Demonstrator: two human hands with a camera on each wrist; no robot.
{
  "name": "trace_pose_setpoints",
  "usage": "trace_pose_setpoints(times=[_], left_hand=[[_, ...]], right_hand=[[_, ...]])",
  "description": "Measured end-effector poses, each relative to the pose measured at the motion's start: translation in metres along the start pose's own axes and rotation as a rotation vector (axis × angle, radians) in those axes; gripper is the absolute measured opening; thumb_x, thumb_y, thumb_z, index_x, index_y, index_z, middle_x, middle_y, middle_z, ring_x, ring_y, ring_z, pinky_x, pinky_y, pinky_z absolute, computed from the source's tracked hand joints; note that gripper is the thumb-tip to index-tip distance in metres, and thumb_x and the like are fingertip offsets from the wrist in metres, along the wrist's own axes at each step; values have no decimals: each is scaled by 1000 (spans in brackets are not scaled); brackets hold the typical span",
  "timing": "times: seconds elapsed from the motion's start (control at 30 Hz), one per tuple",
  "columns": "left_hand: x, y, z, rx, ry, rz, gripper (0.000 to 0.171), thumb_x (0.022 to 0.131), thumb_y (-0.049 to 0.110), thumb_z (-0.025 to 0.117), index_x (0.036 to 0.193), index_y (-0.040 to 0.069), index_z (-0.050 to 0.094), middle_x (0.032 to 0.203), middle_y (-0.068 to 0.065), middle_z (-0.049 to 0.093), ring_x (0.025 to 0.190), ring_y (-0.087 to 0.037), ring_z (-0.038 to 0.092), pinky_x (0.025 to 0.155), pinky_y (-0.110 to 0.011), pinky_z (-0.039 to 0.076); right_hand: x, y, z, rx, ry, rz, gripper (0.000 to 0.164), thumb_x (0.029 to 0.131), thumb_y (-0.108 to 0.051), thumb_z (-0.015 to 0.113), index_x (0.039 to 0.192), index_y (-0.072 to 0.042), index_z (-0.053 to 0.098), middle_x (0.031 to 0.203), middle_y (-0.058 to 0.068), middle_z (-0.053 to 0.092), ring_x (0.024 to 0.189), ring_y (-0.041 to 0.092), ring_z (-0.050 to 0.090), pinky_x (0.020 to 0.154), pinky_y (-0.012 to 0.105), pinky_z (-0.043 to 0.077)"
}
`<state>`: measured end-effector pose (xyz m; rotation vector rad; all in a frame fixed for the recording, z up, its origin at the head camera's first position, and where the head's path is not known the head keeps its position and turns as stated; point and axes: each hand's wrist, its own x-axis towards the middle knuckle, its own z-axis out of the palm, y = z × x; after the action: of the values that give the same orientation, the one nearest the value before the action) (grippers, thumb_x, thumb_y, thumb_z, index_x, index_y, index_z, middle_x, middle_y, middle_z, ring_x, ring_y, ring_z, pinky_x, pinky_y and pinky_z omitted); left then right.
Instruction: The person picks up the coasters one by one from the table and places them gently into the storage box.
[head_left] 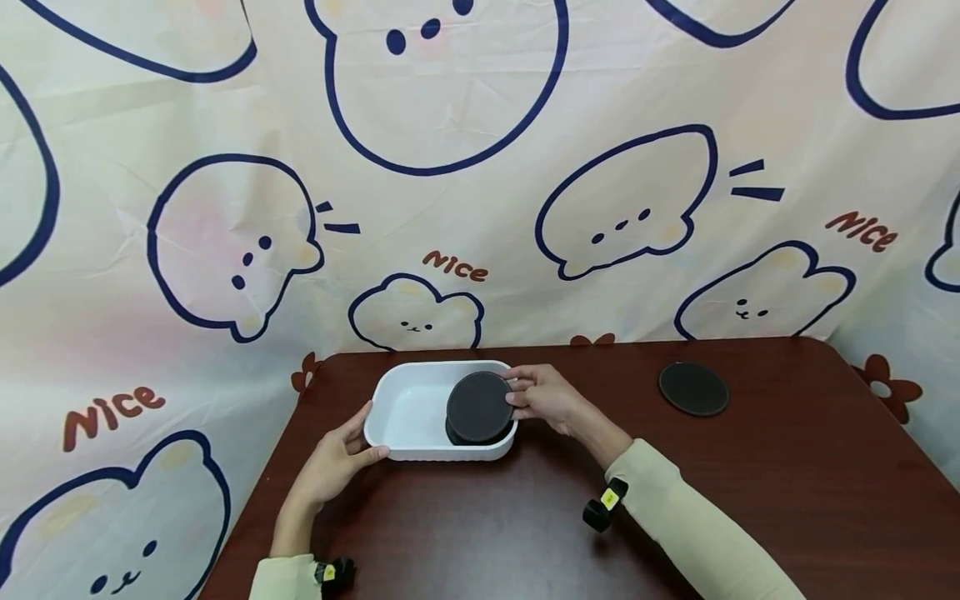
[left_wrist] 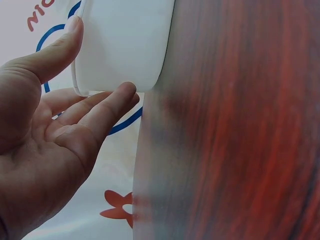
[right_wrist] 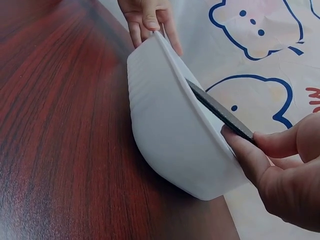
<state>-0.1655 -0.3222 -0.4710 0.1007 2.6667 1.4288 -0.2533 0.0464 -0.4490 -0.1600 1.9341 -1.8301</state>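
Note:
A white oblong dish (head_left: 408, 408) with rounded corners lies on the dark wooden table. My left hand (head_left: 335, 458) grips its left end, thumb on the near corner and fingers along the end wall. At the dish's right end my right hand (head_left: 546, 398) pinches the edge of a round black coaster (head_left: 480, 407) between thumb and fingers. In the right wrist view the coaster (right_wrist: 220, 110) slants down over the rim into the dish. A dark round edge shows beneath it inside the dish; most of that is hidden.
Another round black coaster (head_left: 693, 388) lies flat on the table (head_left: 780, 467), toward the back right. Behind the table hangs a pale cloth (head_left: 450, 208) printed with cartoon bears. Both wrists carry small black devices.

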Motion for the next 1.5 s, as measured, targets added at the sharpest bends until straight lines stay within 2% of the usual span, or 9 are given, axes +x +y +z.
trace_pose_setpoints(times=[0.23, 0.4, 0.53, 0.67, 0.8, 0.87, 1.0, 1.2, 1.5], left_hand=[[3, 1, 0, -4, -2, 13, 91, 100, 18, 78, 172, 9, 22, 173, -25, 31, 147, -44, 53, 104, -38, 59], [4, 2, -1, -9, 0, 4, 92, 100, 18, 78, 172, 8, 22, 174, -26, 29, 147, -44, 53, 104, -39, 59], [6, 4, -1, -13, -7, 5, 91, 100, 18, 78, 172, 9, 22, 174, -25, 28, 148, -43, 52, 104, -40, 58], [8, 5, 0, -9, -6, 12, 91, 100, 18, 78, 172, 9, 22, 174, -25, 28, 148, -43, 52, 105, -40, 58], [9, 7, 1, -13, -6, 12, 91, 100, 18, 78, 172, 9, 22, 174, -25, 29, 147, -43, 53, 104, -39, 59], [8, 6, 1, -17, -10, 9, 92, 100, 18, 78, 172, 9, 22, 174, -25, 29, 147, -43, 53, 104, -38, 59], [5, 4, 3, -23, -13, 5, 91, 100, 17, 78, 172, 9, 22, 174, -25, 29, 147, -44, 53, 103, -38, 59], [2, 2, 3, -29, -10, -8, 92, 99, 16, 78, 171, 8, 22, 173, -26, 29, 147, -46, 53, 102, -39, 60], [0, 0, 2, -12, -5, -5, 92, 99, 16, 79, 171, 8, 23, 173, -26, 31, 147, -45, 53, 101, -36, 61]], right_hand=[[0, -3, 2, -45, 28, -25, 45, 103, 6, 64, 148, 0, 61, 146, 27, 64, 105, 19, 74, 83, 33, 67], [-2, -10, 4, -133, 7, -60, 44, 102, 5, 64, 146, 1, 62, 141, 27, 69, 112, 30, 77, 89, 41, 67], [-6, -16, 4, -242, -1, -88, 44, 103, 3, 65, 146, 1, 62, 138, 26, 71, 115, 32, 77, 91, 42, 66], [-14, -24, 0, -426, 10, -152, 43, 103, -3, 67, 146, -1, 63, 141, 21, 71, 118, 30, 76, 93, 42, 66], [-23, -28, -7, -541, 19, -229, 46, 104, -9, 68, 150, -3, 61, 147, 18, 68, 131, 31, 70, 105, 45, 61], [-26, -24, -13, -536, 20, -255, 46, 105, -10, 68, 150, -3, 61, 148, 19, 67, 134, 33, 68, 107, 46, 59], [-29, -11, -27, -453, 25, -266, 48, 105, -13, 69, 151, -2, 60, 148, 21, 67, 134, 34, 68, 107, 46, 60], [-40, 6, -52, -385, 48, -236, 54, 104, -21, 72, 155, -6, 56, 151, 20, 64, 136, 34, 67, 109, 47, 58], [-53, 22, -88, -183, 20, -174, 63, 107, -22, 69, 160, 1, 46, 158, 26, 55, 142, 41, 61, 106, 37, 59]])
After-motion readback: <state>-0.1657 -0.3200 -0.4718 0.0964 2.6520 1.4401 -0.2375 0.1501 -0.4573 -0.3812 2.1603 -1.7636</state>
